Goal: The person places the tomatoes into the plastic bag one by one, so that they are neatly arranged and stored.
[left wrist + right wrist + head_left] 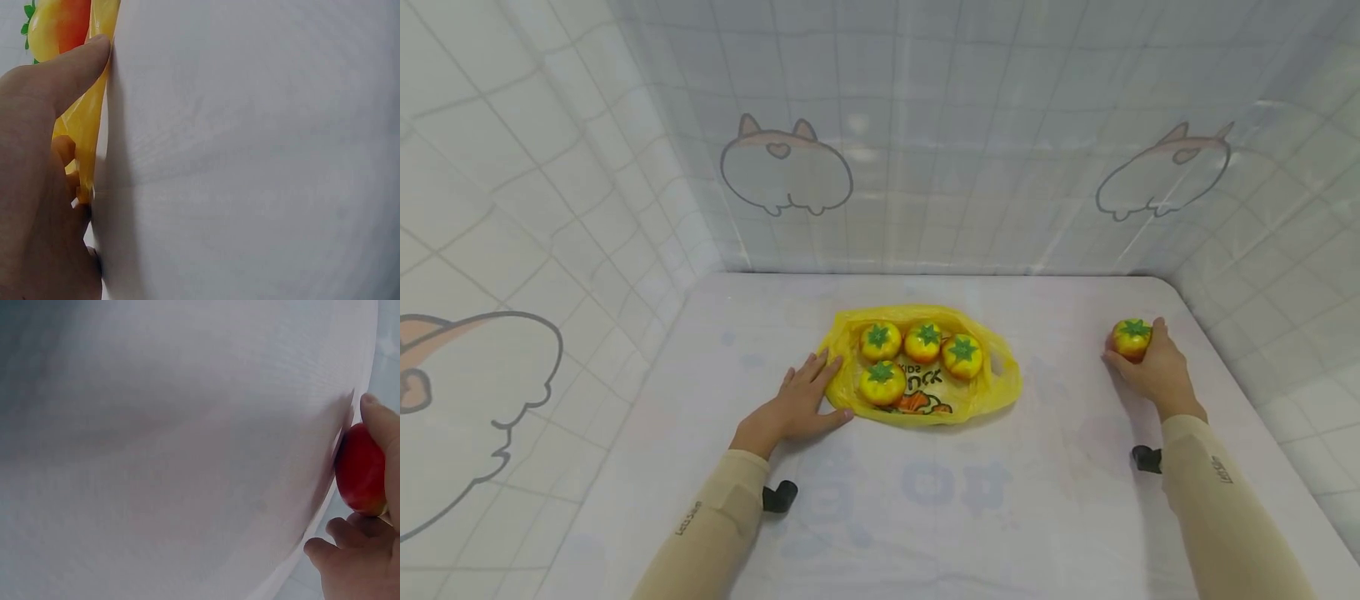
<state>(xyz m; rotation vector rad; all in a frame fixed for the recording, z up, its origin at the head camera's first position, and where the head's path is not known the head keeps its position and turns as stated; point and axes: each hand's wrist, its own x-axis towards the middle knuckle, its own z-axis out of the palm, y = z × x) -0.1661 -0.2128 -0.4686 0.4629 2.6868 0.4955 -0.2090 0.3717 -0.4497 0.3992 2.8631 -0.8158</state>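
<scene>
A yellow plastic bag (992,392) lies spread on the table, with several yellow-orange persimmons (962,356) with green star-shaped leaves on it. My left hand (797,400) rests at its left edge, fingers spread and thumb touching the near rim. In the left wrist view the thumb of that hand (37,112) lies along the bag (94,119), one persimmon (59,28) showing behind. Far to the right, my right hand (1161,375) grips a single persimmon (1132,337) between thumb and fingers. Its red underside (361,472) appears in the right wrist view, close to the table surface.
A white cloth with faint prints covers the table (1045,500). Tiled curtain-like walls stand behind (925,208) and at both sides, with cartoon animal outlines (786,171). Dark wrist mounts (780,497) project from the sleeves.
</scene>
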